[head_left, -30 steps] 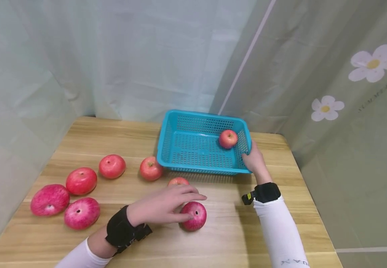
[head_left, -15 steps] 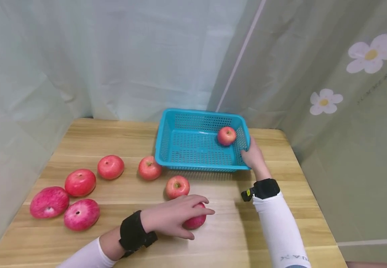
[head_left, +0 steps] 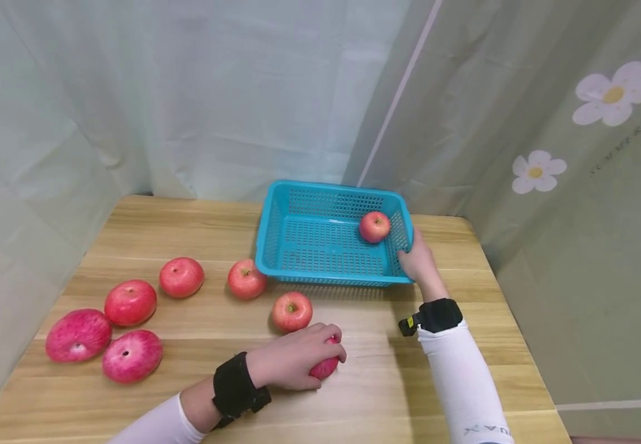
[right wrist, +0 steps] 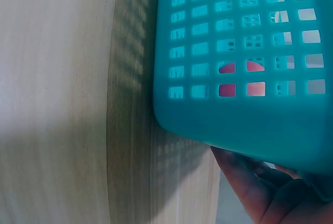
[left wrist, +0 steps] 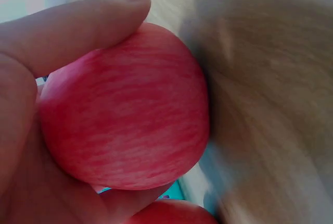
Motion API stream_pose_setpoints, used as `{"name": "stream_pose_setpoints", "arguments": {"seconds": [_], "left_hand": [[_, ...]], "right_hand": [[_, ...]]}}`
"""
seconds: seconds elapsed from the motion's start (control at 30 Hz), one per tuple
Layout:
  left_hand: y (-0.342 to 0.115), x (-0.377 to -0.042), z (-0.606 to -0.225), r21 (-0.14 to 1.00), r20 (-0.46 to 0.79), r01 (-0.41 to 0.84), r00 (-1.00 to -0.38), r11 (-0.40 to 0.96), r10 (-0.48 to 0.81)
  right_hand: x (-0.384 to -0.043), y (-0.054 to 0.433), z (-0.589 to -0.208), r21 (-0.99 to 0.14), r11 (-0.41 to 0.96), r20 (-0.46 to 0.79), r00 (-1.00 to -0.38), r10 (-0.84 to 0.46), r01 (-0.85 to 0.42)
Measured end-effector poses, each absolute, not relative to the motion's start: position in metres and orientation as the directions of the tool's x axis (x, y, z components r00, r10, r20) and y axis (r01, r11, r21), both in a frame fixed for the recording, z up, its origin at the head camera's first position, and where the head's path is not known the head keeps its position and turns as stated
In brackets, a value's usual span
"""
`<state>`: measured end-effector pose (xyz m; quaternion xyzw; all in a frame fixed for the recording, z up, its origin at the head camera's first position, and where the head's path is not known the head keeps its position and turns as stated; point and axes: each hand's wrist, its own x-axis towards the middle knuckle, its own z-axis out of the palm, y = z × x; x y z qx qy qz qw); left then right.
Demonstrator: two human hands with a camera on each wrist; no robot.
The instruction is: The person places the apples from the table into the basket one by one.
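Observation:
A dark pink apple [left wrist: 125, 109] sits in the grip of my left hand [head_left: 294, 357], fingers and thumb bent around its sides; in the left wrist view it appears to touch the wooden table. My right hand [head_left: 419, 260] holds the right end of a blue plastic basket [head_left: 331, 279], thumb over the rim. The fingers [right wrist: 250, 187] show under the basket's end in the right wrist view. Inside the basket, near its right wall, lies one red apple [head_left: 375, 227]. Just beyond my left hand rests a lighter red apple [head_left: 292, 311].
Another apple [head_left: 246, 279] lies against the basket's left front corner. Farther left on the wooden table [head_left: 209, 394] are several more, among them a red apple [head_left: 182, 277] and a pink apple [head_left: 132, 356]. A curtain [head_left: 254, 98] hangs behind the table.
My left hand has moved slightly right and its spread fingers have closed around the dark pink apple. The right hand stays on the basket.

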<state>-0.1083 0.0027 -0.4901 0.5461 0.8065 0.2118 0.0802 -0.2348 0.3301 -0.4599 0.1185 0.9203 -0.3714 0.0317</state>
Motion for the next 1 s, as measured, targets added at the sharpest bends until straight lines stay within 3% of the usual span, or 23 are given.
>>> {"name": "stream_pose_setpoints", "arguments": {"seconds": [0.4,1.0], "left_hand": [[0.0074,-0.1052,-0.4937,0.416,0.06,0.825,-0.445,0.383,0.894],[0.0071,-0.1058,-0.4937,0.392,0.071,0.84,-0.435,0.375,0.898]], "right_hand": [[-0.2356,0.3305,-0.4602,-0.684,0.688,-0.146,-0.97,0.194,0.241],[-0.2334,0.3299,-0.4608,-0.681,0.695,-0.132,-0.972,0.192,0.23]]}}
